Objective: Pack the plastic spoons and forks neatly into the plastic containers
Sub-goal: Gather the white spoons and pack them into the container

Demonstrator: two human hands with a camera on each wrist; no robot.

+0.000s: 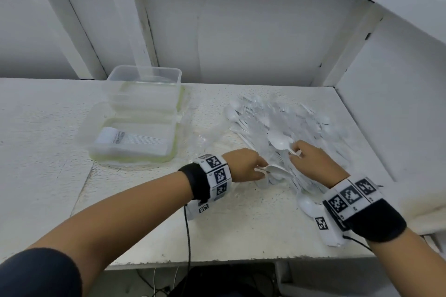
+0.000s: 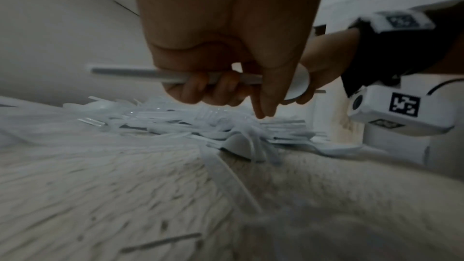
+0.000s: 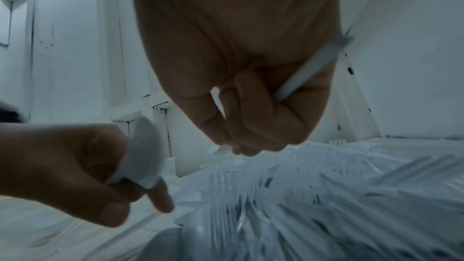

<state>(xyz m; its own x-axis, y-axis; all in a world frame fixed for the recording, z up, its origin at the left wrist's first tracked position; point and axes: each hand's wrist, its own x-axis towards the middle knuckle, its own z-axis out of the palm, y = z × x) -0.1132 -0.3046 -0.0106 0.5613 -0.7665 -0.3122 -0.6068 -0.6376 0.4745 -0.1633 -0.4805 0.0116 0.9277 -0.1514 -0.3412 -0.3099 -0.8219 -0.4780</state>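
Head view: the left hand (image 1: pixel 243 167) grips white spoons (image 1: pixel 275 171), bowls toward the right hand (image 1: pixel 311 161), which pinches a spoon (image 1: pixel 280 140) by its handle, bowl pointing away-left. Both hover over the cutlery pile (image 1: pixel 289 123) on the worktop (image 1: pixel 144 212). Left stands a clear container (image 1: pixel 135 142) holding stacked forks (image 1: pixel 130 140), another container (image 1: pixel 144 89) behind.

Left wrist: curled fingers (image 2: pixel 213 88) hold handles (image 2: pixel 140 73) lying level.

Right wrist: the handle (image 3: pixel 314 66) slants up-right through the closed grip.

Bare tabletop (image 1: pixel 241 229) lies open in front of both hands and between the cutlery heap (image 1: pixel 277 128) and the containers (image 1: pixel 142 113) on the left, while walls (image 1: pixel 391 94) close in behind and right of the heap.
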